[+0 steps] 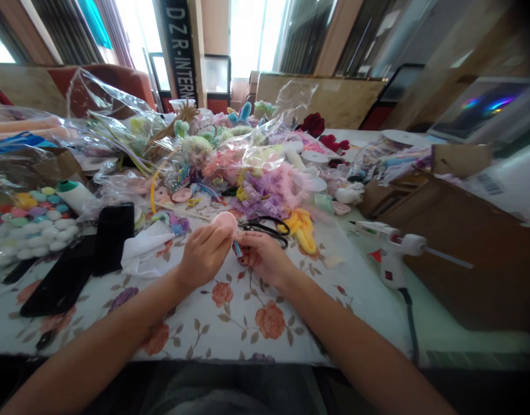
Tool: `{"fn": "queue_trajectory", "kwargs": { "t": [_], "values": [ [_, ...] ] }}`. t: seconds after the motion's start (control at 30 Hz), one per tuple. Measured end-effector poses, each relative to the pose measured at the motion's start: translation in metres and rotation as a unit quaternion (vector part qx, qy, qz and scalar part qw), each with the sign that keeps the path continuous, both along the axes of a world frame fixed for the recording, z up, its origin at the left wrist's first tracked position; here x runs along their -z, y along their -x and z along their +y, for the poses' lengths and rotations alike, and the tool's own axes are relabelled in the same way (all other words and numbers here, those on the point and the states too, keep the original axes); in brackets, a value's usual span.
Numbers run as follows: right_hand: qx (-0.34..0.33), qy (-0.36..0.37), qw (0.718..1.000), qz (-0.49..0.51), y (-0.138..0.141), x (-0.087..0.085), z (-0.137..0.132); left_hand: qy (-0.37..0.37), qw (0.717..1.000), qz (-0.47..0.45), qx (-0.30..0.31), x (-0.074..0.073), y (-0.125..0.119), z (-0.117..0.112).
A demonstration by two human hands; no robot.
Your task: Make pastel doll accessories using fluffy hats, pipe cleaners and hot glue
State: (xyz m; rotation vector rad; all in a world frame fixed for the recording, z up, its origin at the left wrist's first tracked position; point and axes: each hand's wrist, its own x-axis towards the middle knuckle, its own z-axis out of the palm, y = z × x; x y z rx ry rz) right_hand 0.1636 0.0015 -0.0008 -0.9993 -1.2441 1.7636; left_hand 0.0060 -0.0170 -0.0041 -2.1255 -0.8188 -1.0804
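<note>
left hand: my left hand [204,252] is raised just off the floral tablecloth [243,317], forearm coming in from lower left, knuckles up, fingers curled and pinching the pink round pad [225,221] at its lower edge.
right hand: my right hand [262,255] sits low, almost on the cloth, forearm from lower right, fingertips pressed together on a small blue piece [237,249]; can't tell exactly what it is.
gap: fingertips of both hands nearly meet, the blue piece between them.
pink round pad: flat disc, pale pink, matte and soft-looking, standing just above my left fingertips, face tilted toward me.
scissors: black-handled scissors [265,229] just beyond my right fingers, lying flat.
clear bags: heap of clear plastic bags [117,115] well beyond my fingers, stuffed with pastel fluffy trims, purple, pink and yellow.
pompom bag: far left of my left hand, a bag of pastel and white pompoms [26,225].
cardboard box: brown cardboard box [459,242] well right of my right hand, contents not visible.
glue gun: white glue gun [392,248] right of my right fingers, standing on the table, cord trailing toward me.
phone: black phone [112,236] left of my left fingers, flat.
</note>
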Motion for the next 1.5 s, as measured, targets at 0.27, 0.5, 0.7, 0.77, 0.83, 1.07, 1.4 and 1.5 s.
{"fn": "queue_trajectory", "kwargs": {
  "t": [0.27,0.5,0.7,0.77,0.83,1.07,1.4,1.5],
  "values": [
    [0.034,-0.279,0.946,-0.162,-0.005,0.009,-0.001,0.062,0.997,-0.027,-0.041,0.005,0.003,0.006],
    [0.066,-0.672,0.586,-0.447,-0.004,0.011,-0.005,0.049,0.998,-0.002,-0.036,0.004,0.001,0.004],
    [0.092,-0.41,0.851,-0.316,0.002,0.004,-0.008,0.011,0.998,0.062,-0.031,0.0,0.002,0.0],
    [0.059,-0.181,0.97,-0.152,0.002,0.001,-0.006,-0.007,0.998,0.063,-0.027,-0.001,0.001,-0.001],
    [0.008,0.027,0.999,0.024,0.001,0.001,-0.003,-0.007,0.999,0.031,-0.02,-0.002,0.0,-0.001],
    [0.009,-0.169,0.979,-0.114,-0.003,0.008,-0.002,0.084,0.994,-0.067,-0.029,0.004,0.0,0.005],
    [0.051,-0.367,0.883,-0.287,0.002,0.006,-0.006,0.025,0.998,0.036,-0.05,0.001,0.002,0.002],
    [-0.013,-0.055,0.998,-0.022,-0.001,-0.001,-0.006,-0.023,0.998,0.047,-0.033,-0.003,0.003,-0.001]
  ]
}}
